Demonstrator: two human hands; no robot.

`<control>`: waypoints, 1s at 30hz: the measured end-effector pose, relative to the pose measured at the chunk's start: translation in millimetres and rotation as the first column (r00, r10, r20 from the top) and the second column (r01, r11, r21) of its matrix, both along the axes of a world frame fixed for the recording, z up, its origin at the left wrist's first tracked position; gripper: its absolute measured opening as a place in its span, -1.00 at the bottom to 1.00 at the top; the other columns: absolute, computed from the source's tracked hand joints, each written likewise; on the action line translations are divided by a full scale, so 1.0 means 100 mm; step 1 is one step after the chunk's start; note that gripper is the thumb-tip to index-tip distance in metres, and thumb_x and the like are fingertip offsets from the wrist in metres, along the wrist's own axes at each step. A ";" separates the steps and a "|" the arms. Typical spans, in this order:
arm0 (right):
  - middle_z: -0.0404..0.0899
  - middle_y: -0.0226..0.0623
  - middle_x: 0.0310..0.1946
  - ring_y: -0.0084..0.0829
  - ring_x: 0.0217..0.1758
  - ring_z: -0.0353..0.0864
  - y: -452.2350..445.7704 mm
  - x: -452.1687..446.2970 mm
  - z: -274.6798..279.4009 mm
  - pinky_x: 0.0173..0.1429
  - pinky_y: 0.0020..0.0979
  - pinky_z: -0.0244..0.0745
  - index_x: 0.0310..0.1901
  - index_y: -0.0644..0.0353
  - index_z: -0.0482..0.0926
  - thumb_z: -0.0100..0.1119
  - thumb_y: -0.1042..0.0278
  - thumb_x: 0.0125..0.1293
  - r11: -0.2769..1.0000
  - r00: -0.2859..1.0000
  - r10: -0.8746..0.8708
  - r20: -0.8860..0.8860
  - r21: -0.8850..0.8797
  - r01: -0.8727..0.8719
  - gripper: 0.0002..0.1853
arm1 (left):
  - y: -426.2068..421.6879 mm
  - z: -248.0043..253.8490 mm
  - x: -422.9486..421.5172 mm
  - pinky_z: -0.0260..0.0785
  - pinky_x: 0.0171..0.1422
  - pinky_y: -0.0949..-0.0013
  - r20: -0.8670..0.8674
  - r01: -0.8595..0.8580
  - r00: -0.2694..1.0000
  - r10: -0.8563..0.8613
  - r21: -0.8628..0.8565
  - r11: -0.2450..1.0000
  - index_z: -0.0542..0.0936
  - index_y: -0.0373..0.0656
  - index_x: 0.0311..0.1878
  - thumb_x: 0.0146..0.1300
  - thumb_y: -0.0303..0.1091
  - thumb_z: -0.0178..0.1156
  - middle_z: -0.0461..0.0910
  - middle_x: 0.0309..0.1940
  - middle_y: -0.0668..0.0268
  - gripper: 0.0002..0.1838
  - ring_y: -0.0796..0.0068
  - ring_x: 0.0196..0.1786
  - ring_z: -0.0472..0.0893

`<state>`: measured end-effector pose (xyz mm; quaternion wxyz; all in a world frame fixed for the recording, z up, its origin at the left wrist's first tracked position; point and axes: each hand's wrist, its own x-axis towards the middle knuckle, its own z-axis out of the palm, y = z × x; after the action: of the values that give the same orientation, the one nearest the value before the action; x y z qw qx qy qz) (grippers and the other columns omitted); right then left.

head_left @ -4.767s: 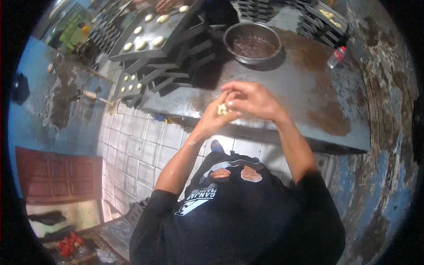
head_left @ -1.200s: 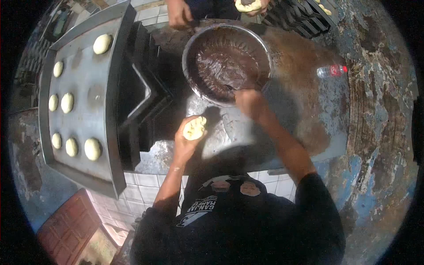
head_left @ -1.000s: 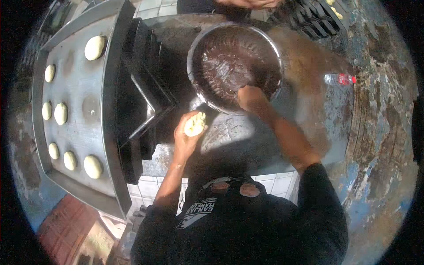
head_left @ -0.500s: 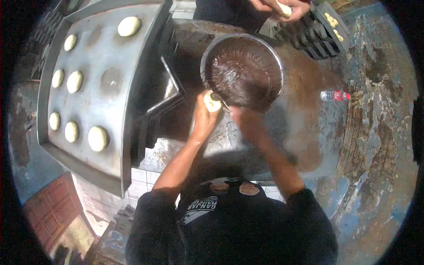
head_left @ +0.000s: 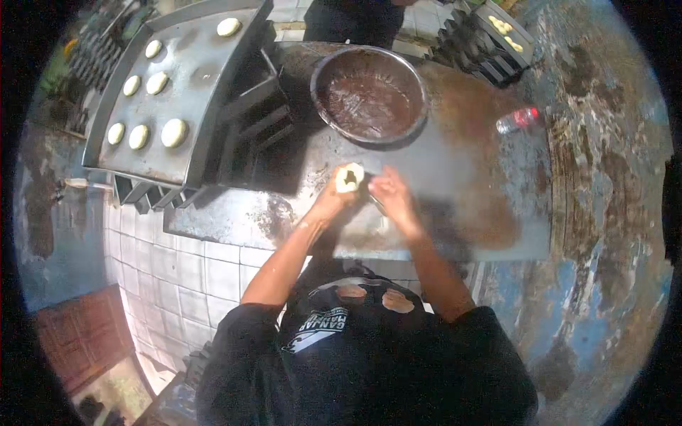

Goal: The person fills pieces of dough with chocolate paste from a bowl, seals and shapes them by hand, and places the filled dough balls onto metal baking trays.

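Note:
My left hand point(head_left: 329, 203) is closed around a piece of pale dough point(head_left: 342, 183) with a dark brown patch of filling in its middle. Just to the right, my right hand point(head_left: 392, 195) has its fingers curled on a thin metal tool point(head_left: 377, 204), whose kind I cannot make out. Both hands are above the metal table, on the near side of a large metal bowl point(head_left: 420, 129). Thick dark brown filling point(head_left: 369, 106) lies in that bowl.
On the left, a metal tray point(head_left: 193, 153) with several round dough balls point(head_left: 173, 133) rests on stacked trays. A plastic bottle point(head_left: 517, 121) lies at the right. Another tray of dough pieces point(head_left: 500, 25) stands at the back right. A person in dark clothes point(head_left: 354, 21) stands opposite.
Both hands have come back from the bowl's near rim toward my body, with the dough still in the left. The view has shifted, and the other person's hands are mostly out of sight.

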<state>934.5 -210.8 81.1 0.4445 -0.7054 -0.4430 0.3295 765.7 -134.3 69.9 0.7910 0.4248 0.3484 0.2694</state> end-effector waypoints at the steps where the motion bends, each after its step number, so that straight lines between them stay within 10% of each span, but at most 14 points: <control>1: 0.66 0.06 -0.10 0.00 0.02 0.66 -0.04 -0.03 0.14 0.19 -0.14 0.54 0.20 0.30 0.57 0.31 0.46 0.32 0.991 0.899 -0.133 -0.417 -0.054 0.121 -0.58 | -0.16 -0.11 0.04 0.44 0.08 0.42 0.020 0.044 0.999 -0.047 0.127 0.991 0.32 -0.06 0.44 0.09 -0.72 0.25 0.52 0.01 0.41 -0.20 0.52 0.02 0.53; 5: 0.65 0.09 -0.05 0.03 0.08 0.64 -0.57 -0.21 0.74 0.23 -0.14 0.54 0.28 0.30 0.53 0.21 0.55 0.34 0.982 0.972 0.150 0.183 -0.143 -0.125 -0.55 | -0.67 0.04 0.13 0.42 0.21 0.39 -0.130 0.026 0.991 0.030 0.412 0.911 0.38 -0.12 0.33 0.10 -0.63 0.40 0.50 0.00 0.37 -0.30 0.47 0.09 0.52; 7: 0.67 -0.01 0.08 -0.10 0.21 0.64 -0.95 -0.26 0.74 0.36 -0.21 0.50 0.46 0.23 0.35 -0.01 0.60 0.41 0.836 0.754 0.259 0.603 0.252 -0.488 -0.43 | -0.81 0.21 0.13 0.45 0.04 0.43 -0.136 -0.019 0.983 0.125 0.597 0.802 0.43 -0.12 0.22 0.13 -0.56 0.45 0.54 -0.07 0.39 -0.40 0.55 -0.05 0.55; 9: 0.67 -0.04 0.12 -0.16 0.23 0.63 -1.20 -0.27 0.80 0.36 -0.20 0.49 0.50 0.26 0.26 -0.03 0.60 0.42 0.892 0.835 0.227 0.502 0.238 -0.385 -0.40 | -1.03 0.69 0.06 0.41 -0.17 0.48 -0.028 -0.023 0.999 0.027 0.125 0.992 0.48 -0.10 0.16 0.20 -0.49 0.45 0.58 -0.17 0.44 -0.52 0.64 -0.23 0.53; 11: 0.66 -0.02 0.07 -0.08 0.21 0.60 -1.37 -0.32 0.82 0.39 -0.19 0.44 0.41 0.25 0.39 -0.01 0.60 0.44 0.931 0.975 -0.061 -0.213 0.340 0.133 -0.50 | -1.20 0.76 0.02 0.33 -0.30 0.50 -0.034 0.012 0.999 -0.010 0.051 0.999 0.50 -0.08 0.11 0.25 -0.42 0.45 0.60 -0.24 0.48 -0.58 0.69 -0.35 0.49; 13: 0.66 -0.06 0.11 -0.17 0.22 0.62 -1.57 -0.35 0.76 0.36 -0.24 0.45 0.40 0.25 0.37 0.06 0.58 0.43 0.917 0.991 -0.009 0.134 0.397 -0.045 -0.49 | -1.42 0.83 0.04 0.33 -0.29 0.50 0.159 0.103 0.983 -0.092 -0.066 0.992 0.52 -0.09 0.09 0.29 -0.38 0.43 0.60 -0.26 0.47 -0.63 0.67 -0.33 0.51; 15: 0.70 -0.14 0.03 -0.30 0.13 0.65 -1.78 -0.44 0.74 0.27 -0.30 0.49 0.34 0.30 0.39 0.16 0.56 0.40 0.960 0.988 -0.105 0.116 0.271 0.070 -0.51 | -1.66 0.88 0.06 0.36 -0.26 0.50 0.174 0.054 0.984 -0.046 -0.038 0.998 0.58 -0.11 0.08 0.36 -0.31 0.37 0.64 -0.22 0.43 -0.71 0.63 -0.30 0.55; 17: 0.71 -0.20 -0.06 -0.42 0.03 0.66 -1.90 -0.51 0.81 0.18 -0.32 0.53 0.28 0.37 0.41 0.26 0.53 0.37 0.955 0.975 -0.184 0.124 0.258 0.147 -0.52 | -1.82 0.91 0.02 0.48 -0.10 0.45 -0.070 -0.015 0.996 0.046 0.389 0.921 0.65 -0.18 0.06 0.46 -0.22 0.27 0.66 -0.13 0.37 -0.74 0.57 -0.14 0.62; 20: 0.67 -0.29 -0.14 -0.50 -0.07 0.66 -2.00 -0.66 0.75 0.09 -0.41 0.55 0.18 0.31 0.46 0.35 0.47 0.37 0.888 0.763 -0.181 -0.621 0.230 0.398 -0.59 | -2.01 0.95 -0.06 0.48 0.26 0.32 -0.102 -0.064 0.968 0.227 0.779 0.624 0.67 -0.30 0.16 0.53 -0.17 0.17 0.68 0.13 0.15 -0.61 0.35 0.13 0.67; 24: 0.73 -0.28 -0.19 -0.41 -0.13 0.70 -2.15 -0.43 0.73 0.09 -0.37 0.57 0.10 0.31 0.57 0.34 0.44 0.36 0.970 0.563 0.124 -0.817 0.220 0.106 -0.68 | -2.28 1.25 -0.30 0.49 0.29 0.20 -0.199 0.101 0.975 0.099 0.795 0.599 0.59 -0.18 0.36 0.44 -0.12 0.28 0.67 0.22 0.06 -0.48 0.17 0.17 0.70; 25: 0.73 -0.28 -0.19 -0.41 -0.13 0.70 -2.20 -0.41 0.86 0.09 -0.37 0.57 0.10 0.31 0.57 0.34 0.44 0.36 0.969 0.556 0.121 -0.822 0.220 0.115 -0.68 | -2.26 1.25 -0.36 0.50 0.27 0.19 -0.294 0.186 0.954 0.064 0.742 0.645 0.61 -0.15 0.34 0.39 -0.12 0.33 0.69 0.18 0.09 -0.48 0.18 0.13 0.71; 26: 0.72 -0.27 -0.12 -0.38 -0.07 0.70 -2.24 -0.39 1.00 0.08 -0.34 0.59 0.03 0.28 0.64 0.34 0.44 0.34 0.975 0.852 0.186 -0.490 0.197 -0.099 -0.74 | -2.25 1.24 -0.43 0.50 0.26 0.17 -0.390 0.272 0.921 0.022 0.679 0.682 0.64 -0.12 0.31 0.34 -0.12 0.39 0.71 0.14 0.11 -0.47 0.19 0.09 0.73; 28: 0.71 -0.28 0.01 -0.34 0.06 0.69 -2.33 -0.52 1.44 0.07 -0.29 0.63 -0.17 0.20 0.77 0.36 0.47 0.30 0.913 0.913 0.347 0.213 0.145 -0.381 -0.89 | -2.20 1.17 -0.58 0.52 0.23 0.15 -0.498 0.393 0.867 -0.009 0.674 0.626 0.68 -0.07 0.26 0.29 -0.18 0.42 0.76 0.03 0.15 -0.52 0.12 0.10 0.73; 30: 0.71 -0.27 -0.01 -0.36 0.04 0.69 -2.31 -0.68 1.47 0.08 -0.30 0.62 -0.05 0.22 0.73 0.36 0.49 0.30 0.865 0.931 0.360 0.055 0.353 -0.356 -0.80 | -2.24 1.20 -0.71 0.48 0.31 0.11 -0.324 0.266 0.944 0.065 0.861 0.433 0.71 -0.03 0.21 0.45 -0.17 0.24 0.77 -0.01 0.16 -0.65 0.01 0.21 0.68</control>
<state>866.1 -441.7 227.8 0.4990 -0.5163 -0.6157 0.3245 695.1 -358.7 189.4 0.3953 0.8349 0.2452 0.2942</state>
